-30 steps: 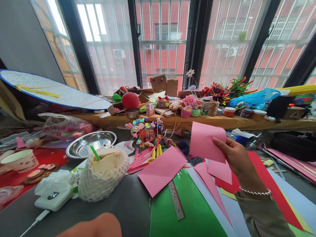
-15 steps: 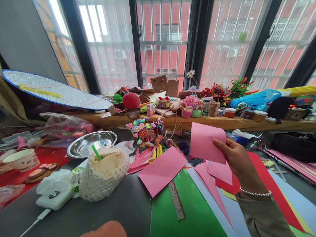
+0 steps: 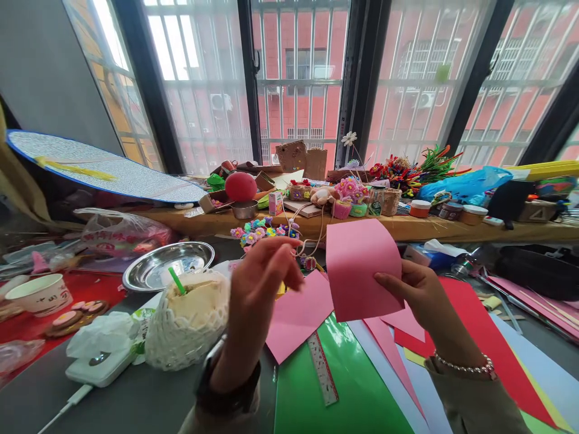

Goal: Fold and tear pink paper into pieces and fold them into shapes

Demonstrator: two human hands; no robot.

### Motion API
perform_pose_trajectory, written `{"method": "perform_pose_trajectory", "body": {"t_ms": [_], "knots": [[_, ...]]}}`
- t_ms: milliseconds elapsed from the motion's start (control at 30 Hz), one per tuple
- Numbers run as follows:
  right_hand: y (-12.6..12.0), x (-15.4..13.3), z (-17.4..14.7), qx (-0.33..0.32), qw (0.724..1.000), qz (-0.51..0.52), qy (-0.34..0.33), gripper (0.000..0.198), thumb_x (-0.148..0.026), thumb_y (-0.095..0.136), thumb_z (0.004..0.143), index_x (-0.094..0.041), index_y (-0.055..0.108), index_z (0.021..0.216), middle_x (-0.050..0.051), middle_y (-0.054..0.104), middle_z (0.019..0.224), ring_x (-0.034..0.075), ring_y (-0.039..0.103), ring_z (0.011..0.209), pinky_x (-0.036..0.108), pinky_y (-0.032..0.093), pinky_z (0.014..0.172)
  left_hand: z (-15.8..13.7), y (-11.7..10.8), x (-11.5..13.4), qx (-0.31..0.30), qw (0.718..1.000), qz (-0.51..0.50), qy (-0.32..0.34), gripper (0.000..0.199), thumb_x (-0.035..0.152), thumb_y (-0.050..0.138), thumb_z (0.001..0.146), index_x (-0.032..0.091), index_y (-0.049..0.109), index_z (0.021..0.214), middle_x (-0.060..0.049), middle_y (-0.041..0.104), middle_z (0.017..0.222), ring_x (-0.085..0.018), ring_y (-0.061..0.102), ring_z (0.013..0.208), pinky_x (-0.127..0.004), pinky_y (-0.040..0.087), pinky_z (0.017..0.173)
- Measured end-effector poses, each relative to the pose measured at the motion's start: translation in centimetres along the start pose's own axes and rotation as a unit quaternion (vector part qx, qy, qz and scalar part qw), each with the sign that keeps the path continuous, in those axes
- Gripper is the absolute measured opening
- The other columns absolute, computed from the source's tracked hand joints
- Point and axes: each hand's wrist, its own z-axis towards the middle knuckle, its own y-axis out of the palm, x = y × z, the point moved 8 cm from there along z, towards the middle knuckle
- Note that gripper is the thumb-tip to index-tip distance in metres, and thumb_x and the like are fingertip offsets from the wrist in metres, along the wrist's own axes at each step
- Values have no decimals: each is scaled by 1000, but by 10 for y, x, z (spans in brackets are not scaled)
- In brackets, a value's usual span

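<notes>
My right hand (image 3: 414, 289) pinches the right edge of a pink paper sheet (image 3: 362, 265), held up over the table and curling at the top. Somewhat blurred, my left hand (image 3: 262, 283) is raised left of that sheet. Its fingers are bent but apart, and nothing shows in them. Below lies a second pink paper (image 3: 301, 316), partly behind my left hand. It overlaps a green sheet (image 3: 348, 380), on which a clear ruler (image 3: 323, 367) rests.
Close to my left arm stands a coconut (image 3: 194, 313) in white foam netting with a green straw. Behind it is a metal plate (image 3: 131, 274); crochet flowers (image 3: 253, 232) stand further back. Red card (image 3: 488, 343) lies at right. A cluttered ledge (image 3: 203, 223) runs below the windows.
My left hand has come up from the bottom edge to beside the raised pink sheet. My right hand has brought that sheet slightly left and turned it more toward me.
</notes>
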Motion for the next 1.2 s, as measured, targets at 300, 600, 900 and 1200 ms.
{"method": "perform_pose_trajectory", "body": {"t_ms": [300,600,900,1200], "knots": [[15,1,-1,-38,999,36,-6,10,-28,67,60,-21,65,67,-1,65,65,11,57,57,19,45,48,10,39,-48,-107,987,27,-114,21,33,58,67,14,60,75,-4,63,71,-14,60,66,-24,47,61],[0,3,2,31,999,7,-15,18,-33,64,63,-18,64,73,2,65,69,15,58,61,23,45,48,6,54,-54,-218,967,41,-123,20,32,57,68,13,63,71,-4,63,67,-13,57,62,-23,46,60],[-29,7,-8,298,946,69,-105,21,-32,65,61,-17,62,76,0,61,65,12,53,56,23,42,47,-1,64,-79,-285,934,-13,-214,25,36,61,63,12,61,68,-2,60,62,-10,54,59,-21,43,57],[-7,-29,-24,239,911,-228,-248,21,-23,50,74,-21,63,91,3,63,90,19,58,74,27,44,55,3,60,-83,-151,936,-172,-267,25,33,61,65,10,62,74,-4,62,68,-10,57,61,-24,46,63]]}}
